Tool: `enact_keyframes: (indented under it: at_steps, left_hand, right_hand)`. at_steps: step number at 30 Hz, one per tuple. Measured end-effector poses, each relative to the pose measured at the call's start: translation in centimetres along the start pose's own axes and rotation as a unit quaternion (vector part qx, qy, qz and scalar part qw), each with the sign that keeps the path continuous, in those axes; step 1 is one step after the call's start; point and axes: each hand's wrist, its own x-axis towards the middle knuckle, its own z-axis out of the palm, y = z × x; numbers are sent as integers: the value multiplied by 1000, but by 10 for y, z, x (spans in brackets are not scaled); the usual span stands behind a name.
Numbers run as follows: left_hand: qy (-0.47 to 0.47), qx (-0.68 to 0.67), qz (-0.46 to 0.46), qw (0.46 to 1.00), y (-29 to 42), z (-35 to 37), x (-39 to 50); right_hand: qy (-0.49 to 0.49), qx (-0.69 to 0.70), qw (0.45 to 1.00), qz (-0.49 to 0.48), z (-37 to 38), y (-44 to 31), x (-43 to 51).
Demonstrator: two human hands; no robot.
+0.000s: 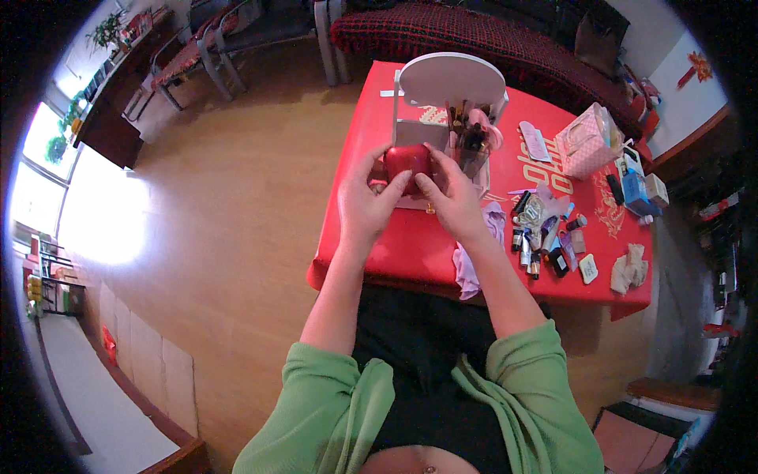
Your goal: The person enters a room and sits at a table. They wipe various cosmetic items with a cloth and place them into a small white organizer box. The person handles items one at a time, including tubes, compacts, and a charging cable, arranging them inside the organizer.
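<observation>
Between my left hand [368,195] and my right hand [456,198] is a glossy red rounded container [408,165], gripped by the fingers from both sides with the thumbs on its near face. It is held over the front of a white vanity organizer, whose oval panel [453,77] stands upright behind it. Makeup brushes [472,133] stand in a clear holder just to the right. A lilac cloth [468,272] hangs over the table's near edge, below my right forearm. The hands and red container hide part of the organizer's front.
The table has a red cloth [397,255]. On its right side lie a pile of cosmetics [542,228], a white compact [588,269], a beige cloth [629,269], a pink checked bag [586,142] and a blue box [639,192]. A covered sofa [474,35] stands behind.
</observation>
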Motion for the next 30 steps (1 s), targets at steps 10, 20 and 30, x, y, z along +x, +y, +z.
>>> enact_keyframes:
  at_steps: [10, 20, 30]
  left_hand:
    - [0, 356, 91, 930, -11, 32, 66]
    - [66, 437, 96, 892, -32, 55, 69]
    - [47, 426, -4, 903, -38, 49, 66]
  right_hand:
    - [-48, -417, 891, -170, -32, -9, -64]
    - [-35, -329, 927, -178, -45, 17, -95]
    - [-40, -310, 935, -168, -67, 18, -119]
